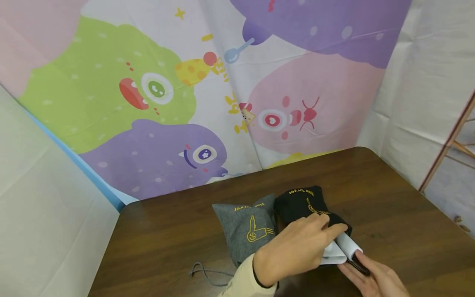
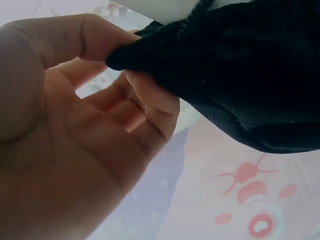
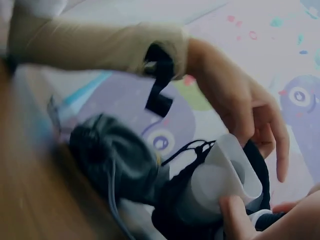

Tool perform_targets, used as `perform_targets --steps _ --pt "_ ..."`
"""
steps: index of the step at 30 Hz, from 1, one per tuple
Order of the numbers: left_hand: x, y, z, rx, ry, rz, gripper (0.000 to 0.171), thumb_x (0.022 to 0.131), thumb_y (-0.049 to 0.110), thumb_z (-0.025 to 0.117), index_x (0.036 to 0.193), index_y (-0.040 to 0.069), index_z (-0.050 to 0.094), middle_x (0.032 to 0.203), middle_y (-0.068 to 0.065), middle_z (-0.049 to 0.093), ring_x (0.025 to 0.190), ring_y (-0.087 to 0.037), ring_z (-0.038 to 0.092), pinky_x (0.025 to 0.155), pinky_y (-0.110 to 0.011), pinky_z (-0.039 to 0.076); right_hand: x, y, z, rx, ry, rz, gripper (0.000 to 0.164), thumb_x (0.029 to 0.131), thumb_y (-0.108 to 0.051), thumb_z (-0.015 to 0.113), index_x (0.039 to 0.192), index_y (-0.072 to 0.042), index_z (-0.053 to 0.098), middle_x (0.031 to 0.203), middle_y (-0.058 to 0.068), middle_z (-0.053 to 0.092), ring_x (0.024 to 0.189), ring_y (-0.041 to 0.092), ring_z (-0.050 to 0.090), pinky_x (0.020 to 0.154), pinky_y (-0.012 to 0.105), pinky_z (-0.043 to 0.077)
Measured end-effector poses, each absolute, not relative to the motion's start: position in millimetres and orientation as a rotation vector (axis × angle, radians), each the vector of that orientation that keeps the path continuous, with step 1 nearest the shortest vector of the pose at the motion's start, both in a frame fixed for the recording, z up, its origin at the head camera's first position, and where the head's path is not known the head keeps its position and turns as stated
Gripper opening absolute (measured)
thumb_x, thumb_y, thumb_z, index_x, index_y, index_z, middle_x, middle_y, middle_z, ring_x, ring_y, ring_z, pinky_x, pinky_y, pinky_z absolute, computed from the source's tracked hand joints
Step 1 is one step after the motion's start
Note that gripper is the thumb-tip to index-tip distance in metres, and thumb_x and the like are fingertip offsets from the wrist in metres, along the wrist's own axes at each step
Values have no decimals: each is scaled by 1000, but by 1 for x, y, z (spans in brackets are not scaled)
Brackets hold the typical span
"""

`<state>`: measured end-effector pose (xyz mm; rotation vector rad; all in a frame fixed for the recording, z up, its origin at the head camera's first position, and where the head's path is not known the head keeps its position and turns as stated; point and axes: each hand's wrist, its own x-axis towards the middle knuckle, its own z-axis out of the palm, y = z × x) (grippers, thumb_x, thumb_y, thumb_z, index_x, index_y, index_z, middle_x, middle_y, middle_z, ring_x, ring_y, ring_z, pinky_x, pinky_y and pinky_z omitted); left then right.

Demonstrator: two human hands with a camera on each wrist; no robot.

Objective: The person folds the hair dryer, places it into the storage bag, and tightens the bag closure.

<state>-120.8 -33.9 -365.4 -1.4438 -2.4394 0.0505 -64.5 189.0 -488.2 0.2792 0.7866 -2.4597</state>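
Observation:
A black drawstring pouch point(image 1: 297, 204) with yellow "Hair Dryer" print lies on the table, its mouth towards me. My left hand point(image 1: 297, 243) reaches over it; in the left wrist view, thumb and finger pinch the edge of the black cloth. A white, folded hair dryer point(image 1: 350, 246) with a dark part sticks out of the pouch's mouth. From the right, my right hand point(image 1: 375, 275) grips the dryer's outer end, the thumb point(image 3: 234, 215) pressed on the white body. Cloth hides the dryer's inner portion.
Beside the black pouch lies a filled grey drawstring pouch point(image 1: 243, 231) with a yellow hair dryer print. Its grey cord point(image 1: 208, 270) trails across the brown wooden table point(image 1: 167, 231). A cartoon-printed cloth point(image 1: 230, 103) hangs behind the table, with pale cloth at both sides.

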Motion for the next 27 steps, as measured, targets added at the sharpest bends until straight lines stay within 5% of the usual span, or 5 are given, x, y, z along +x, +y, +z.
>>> perform_targets --steps 4,8,14,27 --pt "-124 -34 -368 -1341 -2457 75 30 91 16 66 121 16 65 94 4 57 79 -7 51 63 -18 46 -59 174 -484 384 1395 -2456 24 104 -23 55 118 -8 67 118 5 63 108 25 67 98 41 49" --pt "-129 -34 -374 -1243 -2483 88 18 90 16 67 107 15 69 87 4 56 75 -9 52 58 -21 43 -55 161 -478 292 1769 -2377 42 102 -18 58 133 9 50 119 20 64 103 29 70 90 43 53" --pt "-132 -30 -382 -1210 -2443 128 11 91 22 67 100 17 71 88 5 60 76 -8 56 62 -21 48 -53 152 -472 84 1874 -2321 53 102 -11 58 136 24 37 115 27 66 100 30 70 86 45 55" --pt "-130 -25 -375 -1420 -2301 77 15 98 16 58 95 21 72 85 11 55 77 -3 50 73 -15 46 -70 167 -470 -71 1713 -2246 60 109 -17 42 145 24 17 126 6 61 109 21 67 93 40 52"
